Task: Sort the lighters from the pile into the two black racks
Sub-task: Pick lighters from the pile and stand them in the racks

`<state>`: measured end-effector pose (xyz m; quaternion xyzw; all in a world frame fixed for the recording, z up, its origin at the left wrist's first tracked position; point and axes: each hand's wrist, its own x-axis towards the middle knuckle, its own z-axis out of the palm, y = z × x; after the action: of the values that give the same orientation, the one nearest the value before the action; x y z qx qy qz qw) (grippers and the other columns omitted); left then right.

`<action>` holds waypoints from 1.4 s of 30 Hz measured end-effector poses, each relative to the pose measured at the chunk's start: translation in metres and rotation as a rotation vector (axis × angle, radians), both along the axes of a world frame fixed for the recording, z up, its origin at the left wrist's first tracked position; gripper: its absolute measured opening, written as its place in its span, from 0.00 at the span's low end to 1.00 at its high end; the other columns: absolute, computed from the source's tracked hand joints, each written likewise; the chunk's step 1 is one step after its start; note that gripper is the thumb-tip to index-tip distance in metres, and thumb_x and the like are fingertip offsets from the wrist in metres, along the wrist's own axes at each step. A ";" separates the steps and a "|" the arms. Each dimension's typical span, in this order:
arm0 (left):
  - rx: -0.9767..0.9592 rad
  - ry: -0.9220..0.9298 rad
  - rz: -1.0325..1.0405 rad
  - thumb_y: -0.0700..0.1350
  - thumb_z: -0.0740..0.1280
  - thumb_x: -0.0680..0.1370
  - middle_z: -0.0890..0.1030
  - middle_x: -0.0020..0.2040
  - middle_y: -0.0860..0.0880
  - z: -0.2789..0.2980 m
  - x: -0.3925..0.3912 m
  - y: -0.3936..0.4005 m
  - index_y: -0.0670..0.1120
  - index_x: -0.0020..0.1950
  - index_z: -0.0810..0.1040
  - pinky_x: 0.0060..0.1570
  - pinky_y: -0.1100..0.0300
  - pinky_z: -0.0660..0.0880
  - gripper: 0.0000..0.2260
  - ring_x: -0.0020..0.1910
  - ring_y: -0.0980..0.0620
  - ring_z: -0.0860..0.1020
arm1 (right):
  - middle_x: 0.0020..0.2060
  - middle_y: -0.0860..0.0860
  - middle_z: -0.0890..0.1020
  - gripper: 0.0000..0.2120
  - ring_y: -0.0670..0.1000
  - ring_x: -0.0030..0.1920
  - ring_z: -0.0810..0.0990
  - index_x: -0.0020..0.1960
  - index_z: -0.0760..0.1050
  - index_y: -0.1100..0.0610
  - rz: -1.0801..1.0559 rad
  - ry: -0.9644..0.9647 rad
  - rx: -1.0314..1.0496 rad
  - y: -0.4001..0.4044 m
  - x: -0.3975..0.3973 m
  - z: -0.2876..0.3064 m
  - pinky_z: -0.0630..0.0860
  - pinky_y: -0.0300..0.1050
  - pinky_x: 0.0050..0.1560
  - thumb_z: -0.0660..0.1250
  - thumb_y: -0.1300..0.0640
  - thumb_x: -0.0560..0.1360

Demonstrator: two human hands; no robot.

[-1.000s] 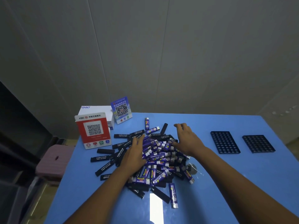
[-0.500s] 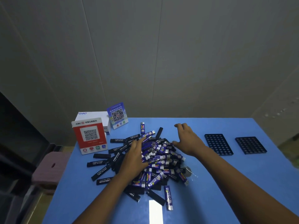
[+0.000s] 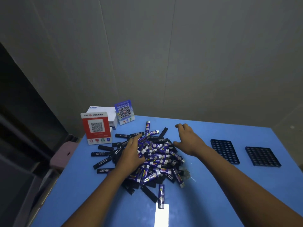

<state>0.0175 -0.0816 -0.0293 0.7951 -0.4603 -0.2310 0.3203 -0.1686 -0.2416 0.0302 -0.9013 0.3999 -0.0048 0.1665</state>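
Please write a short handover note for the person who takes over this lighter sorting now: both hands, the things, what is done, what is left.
Left hand: open, resting flat on the pile of purple and black lighters.
Right hand: open, fingers spread at the pile's right edge, holding nothing.
Pile sits mid blue table; some black lighters lie scattered to its left.
Two black grid racks lie flat at the right, both apparently empty.
Done: nothing sorted yet.
Left: the whole pile.

head cam | above table [image 3: 229, 185], facing forward-down | close over pile [image 3: 155, 158] | wall probably near
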 end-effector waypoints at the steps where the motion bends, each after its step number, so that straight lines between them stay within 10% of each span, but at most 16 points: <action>1: -0.008 -0.001 0.010 0.38 0.77 0.70 0.65 0.73 0.52 0.002 -0.004 -0.001 0.56 0.78 0.58 0.60 0.56 0.76 0.43 0.65 0.50 0.72 | 0.71 0.57 0.64 0.32 0.58 0.69 0.67 0.76 0.57 0.57 0.016 -0.005 -0.001 -0.001 -0.002 0.000 0.73 0.53 0.62 0.67 0.50 0.79; 8: -0.056 -0.054 0.046 0.36 0.75 0.71 0.63 0.64 0.57 0.015 -0.025 -0.002 0.59 0.76 0.59 0.41 0.71 0.71 0.41 0.55 0.56 0.72 | 0.71 0.57 0.65 0.32 0.57 0.68 0.68 0.76 0.57 0.57 0.068 -0.026 0.004 -0.010 -0.028 0.006 0.73 0.53 0.63 0.67 0.50 0.79; 42: -0.213 0.036 -0.279 0.35 0.71 0.69 0.68 0.55 0.58 0.024 -0.185 -0.168 0.58 0.73 0.64 0.40 0.71 0.72 0.37 0.48 0.64 0.74 | 0.62 0.51 0.76 0.19 0.50 0.60 0.76 0.67 0.69 0.55 -0.173 -0.158 0.169 -0.111 -0.188 0.016 0.75 0.46 0.59 0.67 0.51 0.79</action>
<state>-0.1672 -0.2496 -0.0055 0.6806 -0.5825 -0.2373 0.3758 -0.3569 -0.3521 0.0461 -0.8431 0.4606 -0.0565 0.2718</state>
